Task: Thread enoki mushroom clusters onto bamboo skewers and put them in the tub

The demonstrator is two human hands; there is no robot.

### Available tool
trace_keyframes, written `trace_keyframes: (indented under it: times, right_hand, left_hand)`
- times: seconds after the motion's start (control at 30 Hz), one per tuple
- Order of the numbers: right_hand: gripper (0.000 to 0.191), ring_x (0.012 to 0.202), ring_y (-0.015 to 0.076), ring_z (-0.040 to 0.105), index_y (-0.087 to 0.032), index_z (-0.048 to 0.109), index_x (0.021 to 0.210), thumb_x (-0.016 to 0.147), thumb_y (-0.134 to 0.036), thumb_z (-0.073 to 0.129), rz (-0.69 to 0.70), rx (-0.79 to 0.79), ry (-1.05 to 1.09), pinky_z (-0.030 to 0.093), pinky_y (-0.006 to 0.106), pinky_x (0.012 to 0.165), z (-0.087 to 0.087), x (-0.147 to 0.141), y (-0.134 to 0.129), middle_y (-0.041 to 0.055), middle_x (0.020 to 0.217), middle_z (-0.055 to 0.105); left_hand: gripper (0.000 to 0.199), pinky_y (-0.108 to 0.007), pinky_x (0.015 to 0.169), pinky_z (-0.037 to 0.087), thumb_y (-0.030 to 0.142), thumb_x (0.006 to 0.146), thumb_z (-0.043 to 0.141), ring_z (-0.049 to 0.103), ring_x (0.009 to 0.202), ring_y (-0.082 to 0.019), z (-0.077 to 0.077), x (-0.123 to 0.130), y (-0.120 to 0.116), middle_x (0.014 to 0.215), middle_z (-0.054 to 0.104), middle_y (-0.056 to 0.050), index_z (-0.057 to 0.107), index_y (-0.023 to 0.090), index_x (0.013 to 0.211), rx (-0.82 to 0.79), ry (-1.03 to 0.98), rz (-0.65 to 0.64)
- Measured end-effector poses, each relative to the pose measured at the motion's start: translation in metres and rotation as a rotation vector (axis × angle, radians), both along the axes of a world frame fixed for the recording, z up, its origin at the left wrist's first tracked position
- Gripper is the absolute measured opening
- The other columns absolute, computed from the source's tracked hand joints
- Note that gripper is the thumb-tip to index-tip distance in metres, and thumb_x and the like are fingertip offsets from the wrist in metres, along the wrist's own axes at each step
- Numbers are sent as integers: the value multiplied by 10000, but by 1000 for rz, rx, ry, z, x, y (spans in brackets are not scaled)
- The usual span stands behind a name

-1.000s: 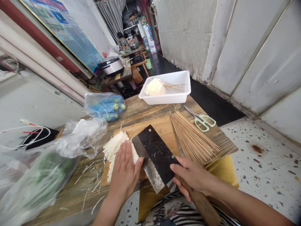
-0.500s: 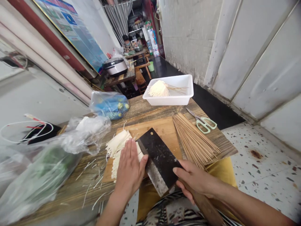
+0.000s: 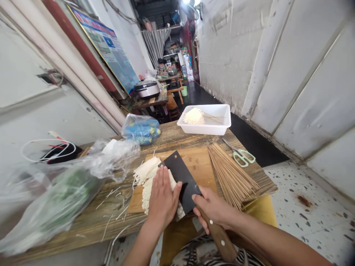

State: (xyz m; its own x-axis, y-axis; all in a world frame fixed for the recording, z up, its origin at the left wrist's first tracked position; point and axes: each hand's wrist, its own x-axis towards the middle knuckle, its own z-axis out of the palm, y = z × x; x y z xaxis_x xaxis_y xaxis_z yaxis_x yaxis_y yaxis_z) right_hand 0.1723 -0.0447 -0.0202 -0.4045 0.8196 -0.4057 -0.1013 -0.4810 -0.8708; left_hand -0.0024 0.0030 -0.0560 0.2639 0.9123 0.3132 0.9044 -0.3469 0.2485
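Observation:
A pile of white enoki mushrooms (image 3: 146, 171) lies on the wooden cutting board (image 3: 201, 162), partly covered by my left hand (image 3: 163, 197). That hand rests flat on them, fingers stretched out together and thumb apart. My right hand (image 3: 212, 207) is wrapped round the wooden handle of a dark, wide cleaver (image 3: 184, 173). The blade leans beside the left thumb and fingers, against the right side of the mushrooms. Its cutting edge is partly hidden behind my left hand. Loose white mushroom strands (image 3: 109, 194) lie left of the board.
Right of the board a bundle of bamboo skewers (image 3: 233, 177) lies near green-handled scissors (image 3: 240, 153). Behind stands a white plastic tray (image 3: 205, 128) with skewers and a mushroom heap. On the left are a bag of greens (image 3: 72, 188), crumpled plastic (image 3: 116, 155) and a blue bag (image 3: 144, 130).
The cleaver has shifted left towards my left hand and lies closer against the mushrooms. My left hand stays flat on them. The camera has tilted up, so everything sits lower in view.

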Motion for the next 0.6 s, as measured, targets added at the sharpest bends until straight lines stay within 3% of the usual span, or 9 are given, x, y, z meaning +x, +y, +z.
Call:
trace_keyframes:
  times: [0.1,0.17,0.3,0.43,0.5,0.6]
  right_hand:
    - [93,273,34,414,-211,368,786,875,-238,371,17,40,-27,398,135,290,22,1,-2,-111,523,465]
    - [92,279,35,423,-212,373,785,875,-229,376,42,73,-29,397,133,296,42,-2,2,-110,529,468]
    - [131,296,41,437,-204,385,747,874,-180,371,99,165,7,418,144,311,88,-17,21,-100,525,470]
    - [189,317,49,456,-187,389,704,877,-121,351,126,248,41,425,145,335,125,-39,59,-81,495,481]
    - [205,334,47,449,-184,386,706,898,-126,344,135,199,12,425,139,355,130,-50,83,-81,475,475]
    - [193,347,50,434,-182,408,757,932,-138,339,143,109,-56,420,150,368,116,-65,118,-88,484,464]
  left_hand:
    - [669,-521,1137,209,467,934,252,159,1420,-283,15,-1,-3,1514,243,-230,180,54,1455,-19,-65,7]
    - [682,-514,1142,192,481,934,223,139,1425,-276,33,-5,-2,1521,223,-229,175,41,1453,-2,-89,22]
    - [726,-474,1156,142,523,928,166,116,1430,-268,90,-21,8,1529,199,-224,179,19,1450,69,-109,81]
    - [789,-440,1160,118,564,915,140,137,1426,-280,143,-43,42,1521,211,-239,208,-27,1433,114,-44,150]
    - [790,-441,1153,131,568,912,147,156,1420,-294,148,-54,67,1513,228,-245,232,-28,1423,61,-9,187]
    - [759,-441,1125,200,528,917,159,253,1388,-316,124,-67,101,1470,307,-273,283,-51,1392,-2,21,179]
